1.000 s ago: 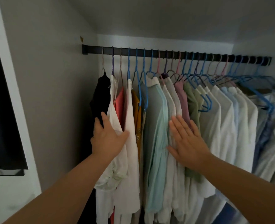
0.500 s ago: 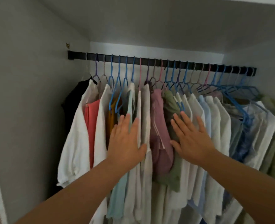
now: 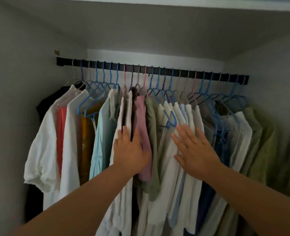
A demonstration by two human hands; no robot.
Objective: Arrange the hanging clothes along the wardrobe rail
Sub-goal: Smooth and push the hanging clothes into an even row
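Up on the black metal wardrobe rail (image 3: 183, 74), the hanging shirts (image 3: 187, 116) sit bunched on mostly blue plastic hangers (image 3: 169, 116). Left hand (image 3: 129, 152) lies flat, fingers extended and slipped in beside the pink top (image 3: 142, 126), probably to wedge a gap there. Right hand (image 3: 194, 151) is spread wide, palm against the white shirts, gripping nothing, looks like it's bracing them rightward.

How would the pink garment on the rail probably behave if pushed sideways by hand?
The pink garment looks soft and creased, so it would likely bunch, not move stiffly. Hung from the rail, it should swing or slide along. Clothes packed on both sides may resist.
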